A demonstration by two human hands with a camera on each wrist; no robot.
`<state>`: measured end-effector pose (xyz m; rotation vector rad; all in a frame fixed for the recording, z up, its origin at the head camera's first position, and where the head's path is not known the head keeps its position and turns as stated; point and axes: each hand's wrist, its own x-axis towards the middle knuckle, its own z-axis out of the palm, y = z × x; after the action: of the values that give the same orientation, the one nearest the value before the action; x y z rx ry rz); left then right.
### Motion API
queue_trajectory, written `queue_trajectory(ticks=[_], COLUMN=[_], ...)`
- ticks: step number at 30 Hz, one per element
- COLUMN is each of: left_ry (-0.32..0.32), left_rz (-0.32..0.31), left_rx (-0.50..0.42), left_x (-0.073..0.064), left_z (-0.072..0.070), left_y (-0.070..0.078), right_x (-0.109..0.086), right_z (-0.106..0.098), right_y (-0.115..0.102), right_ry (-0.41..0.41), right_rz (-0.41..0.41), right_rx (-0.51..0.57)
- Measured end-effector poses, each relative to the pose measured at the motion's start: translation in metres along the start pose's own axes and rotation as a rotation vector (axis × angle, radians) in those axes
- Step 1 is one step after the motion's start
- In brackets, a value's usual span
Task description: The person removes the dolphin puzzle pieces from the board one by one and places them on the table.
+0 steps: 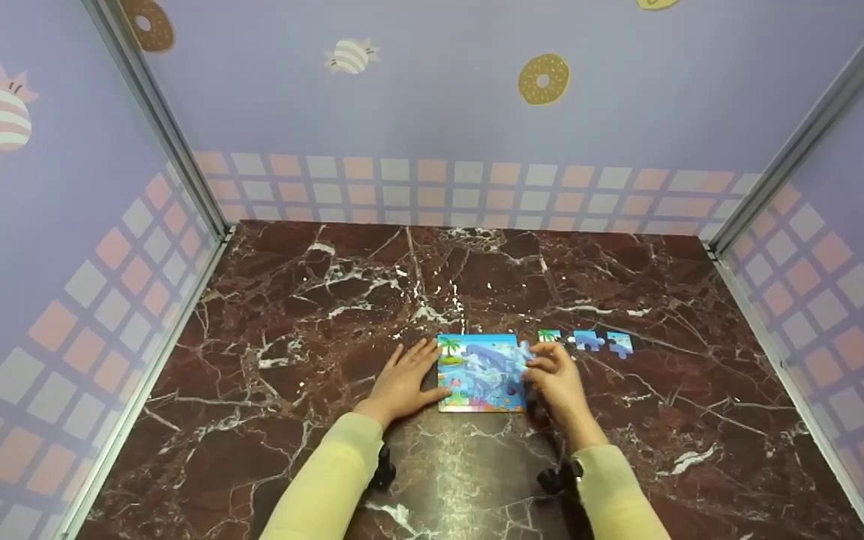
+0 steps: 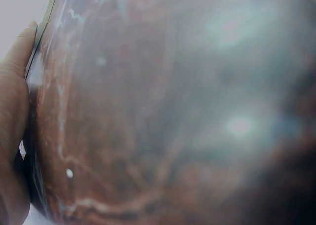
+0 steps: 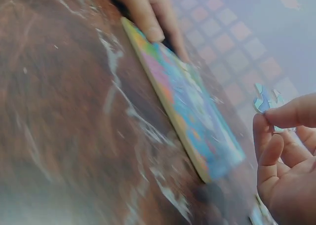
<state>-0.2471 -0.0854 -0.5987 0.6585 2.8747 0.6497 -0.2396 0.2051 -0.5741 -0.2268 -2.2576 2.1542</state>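
A jigsaw board [image 1: 481, 401] with a dolphin and a palm-tree beach scene lies on the table. My left hand [image 1: 400, 382] rests at its left side, fingers stretched out and thumb over the edge. In the right wrist view, that thumb [image 3: 154, 33] lies on the picture. Beside the board's upper right, my right hand [image 1: 561, 386] pinches a blue jigsaw piece [image 3: 263, 99] between thumb and fingers. The right wrist view has this piece raised above the table, apart from the board. The left wrist view catches only the edge of the left hand [image 2: 14, 101] and blurred tabletop.
Three loose jigsaw pieces lie in a row right of the board: one with a palm [image 1: 548, 334], one blue [image 1: 586, 340] and another at the end [image 1: 619, 343]. Purple panels [image 1: 432, 97] enclose the dark red marbled table [image 1: 312, 300] at the back and sides.
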Motion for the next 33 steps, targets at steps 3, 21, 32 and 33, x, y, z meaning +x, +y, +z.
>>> queue_trajectory(ticks=[3,21,32,33], left_ry=[0.003,-0.007,0.006,0.009], left_rz=[0.000,-0.006,0.008,0.011], left_rx=[-0.003,-0.001,-0.005,-0.005], left_x=[0.000,0.000,0.001,0.001], left_z=[0.001,0.002,0.002,0.002], left_y=[0.000,-0.002,-0.002,-0.002], right_x=[0.001,0.005,0.020,0.021], right_z=[-0.016,-0.099,-0.133,-0.134], right_y=[-0.001,-0.002,0.004,0.004], right_ry=[0.020,0.066,0.031,0.027], right_rz=[0.018,0.029,0.032,0.033], right_rx=[-0.003,-0.151,-0.482,-0.501])
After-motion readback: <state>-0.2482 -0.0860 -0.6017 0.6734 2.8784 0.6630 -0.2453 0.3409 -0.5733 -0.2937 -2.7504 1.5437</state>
